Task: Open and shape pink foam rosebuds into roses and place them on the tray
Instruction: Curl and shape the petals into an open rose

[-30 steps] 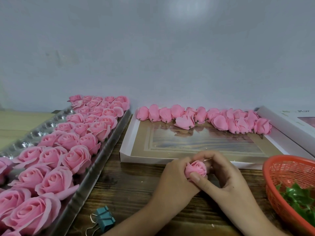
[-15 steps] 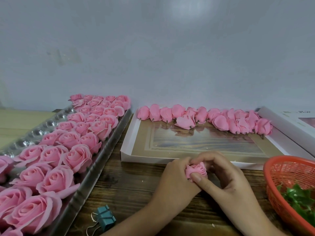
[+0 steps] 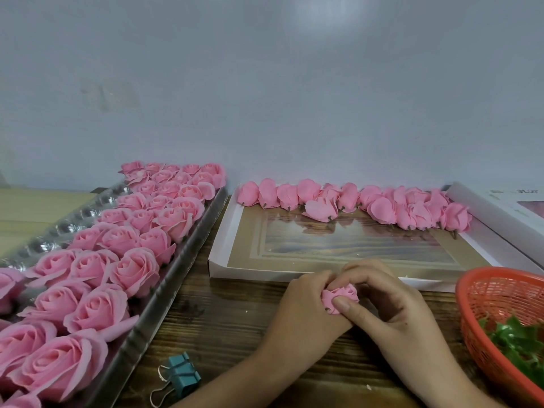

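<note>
Both hands hold one pink foam rosebud above the wooden table, near the front edge of a white box lid. My left hand cups it from the left with fingers curled round it. My right hand pinches its petals, thumb on the near side and fingers over the top. The bud's outer petals are partly spread. The silver tray on the left carries several rows of opened pink roses. A row of closed rosebuds lies along the far edge of the box lid.
A red mesh basket with green leaves stands at the right edge. A teal binder clip lies on the table near the tray's front. Another white box sits at the far right. A grey wall rises behind.
The hands stayed in place while the fingers worked the bud. Its outer petals have been spread outward on the left side and the bud now looks flatter and wider.
</note>
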